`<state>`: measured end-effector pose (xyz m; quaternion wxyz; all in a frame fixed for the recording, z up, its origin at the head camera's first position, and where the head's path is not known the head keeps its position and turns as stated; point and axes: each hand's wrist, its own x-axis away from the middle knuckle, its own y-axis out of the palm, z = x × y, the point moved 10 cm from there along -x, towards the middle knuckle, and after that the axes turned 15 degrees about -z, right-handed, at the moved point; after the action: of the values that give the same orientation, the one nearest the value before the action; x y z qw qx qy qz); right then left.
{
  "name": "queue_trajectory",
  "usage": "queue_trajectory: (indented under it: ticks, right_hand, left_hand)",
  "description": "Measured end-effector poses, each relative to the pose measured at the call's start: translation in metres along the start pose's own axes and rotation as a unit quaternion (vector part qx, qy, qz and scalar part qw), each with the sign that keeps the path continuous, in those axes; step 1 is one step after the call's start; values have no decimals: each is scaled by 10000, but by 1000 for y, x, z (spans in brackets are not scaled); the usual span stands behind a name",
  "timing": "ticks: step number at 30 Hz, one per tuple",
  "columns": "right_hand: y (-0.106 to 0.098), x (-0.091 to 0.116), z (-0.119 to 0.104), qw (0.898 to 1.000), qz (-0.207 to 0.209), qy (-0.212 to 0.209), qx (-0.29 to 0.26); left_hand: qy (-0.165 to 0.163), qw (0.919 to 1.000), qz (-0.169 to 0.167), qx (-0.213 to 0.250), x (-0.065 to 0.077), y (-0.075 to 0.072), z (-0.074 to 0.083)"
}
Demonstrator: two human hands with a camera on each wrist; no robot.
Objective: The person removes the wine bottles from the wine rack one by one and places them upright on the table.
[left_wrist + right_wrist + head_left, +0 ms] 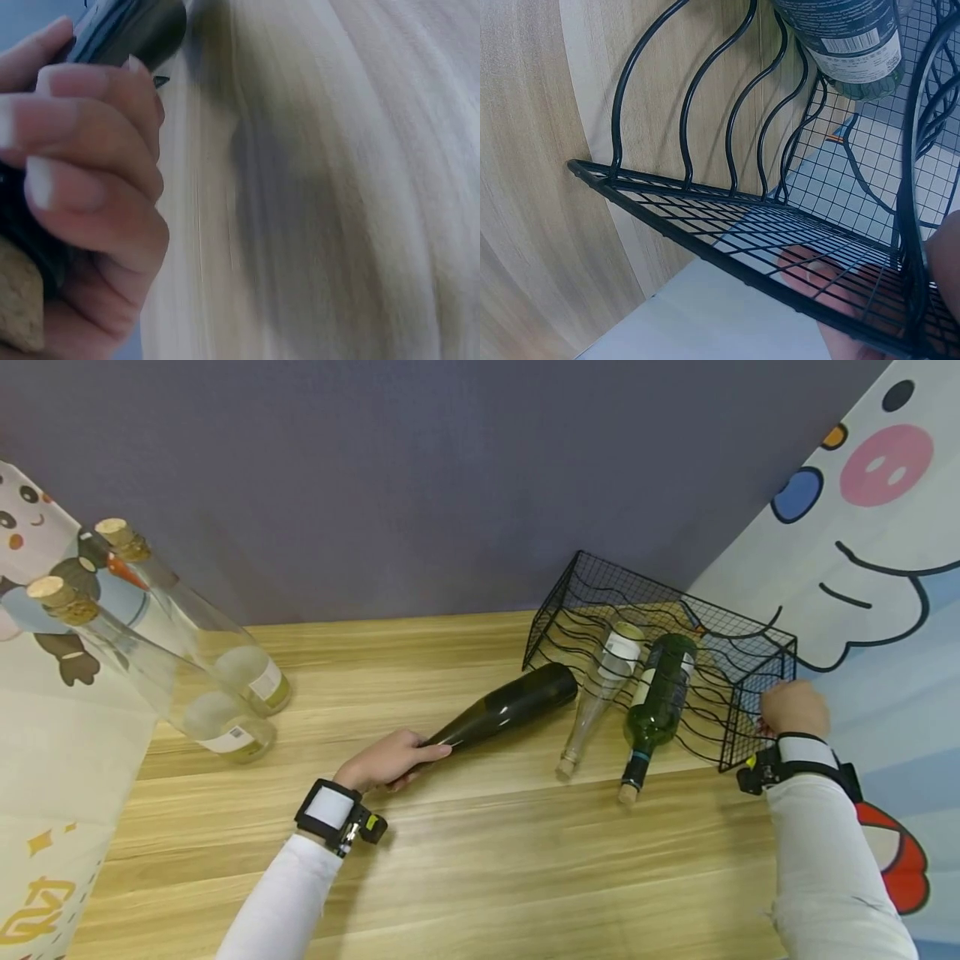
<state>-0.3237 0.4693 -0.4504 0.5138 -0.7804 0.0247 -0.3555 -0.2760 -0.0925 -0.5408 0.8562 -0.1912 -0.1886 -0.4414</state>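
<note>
In the head view my left hand (pixel 386 760) grips a dark wine bottle (pixel 502 710) by its neck, and the bottle slants over the table with its base at the rack's left end. Its cork (pixel 19 300) shows below the curled fingers in the left wrist view. My right hand (pixel 795 708) holds the right end of a black wire wine rack (pixel 793 647); in the right wrist view, fingers (pixel 832 289) show through the mesh. A clear corked bottle (pixel 587 722) and a green corked bottle (pixel 651 722) lie in the rack, necks toward me.
Two tall clear bottles with corks, a nearer one (pixel 225 727) and a farther one (pixel 251 668), stand at the left of the wooden table (pixel 480 877). A grey wall (pixel 375 485) rises behind; cartoon-printed panels flank both sides.
</note>
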Motion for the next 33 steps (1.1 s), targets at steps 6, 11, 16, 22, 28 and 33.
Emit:
queue_trajectory:
  ticks: [6,11,16,22,28,33]
  right_hand:
    - [-1,-1,2,10000,26,79,11]
    - [-1,-4,5,9999,36,139,95]
    - [-2,-6,6,9998,79,136,137]
    - [-2,-6,5,9997,58,120,183]
    - [-2,-6,5,9998,42,143,145]
    - [-2,-6,6,9998,51,161,124]
  left_hand:
    - [-41,9998,-183,-47,4,2,-5]
    - [-47,9997,-215,-87,11,-1,-4]
    - [-28,9995,-248,-188,18,-6,-1]
    - [-44,9992,-324,-248,25,-7,2]
    - [-54,9984,-304,-479,32,-12,9]
    - [-26,9970,-290,-719,36,-15,18]
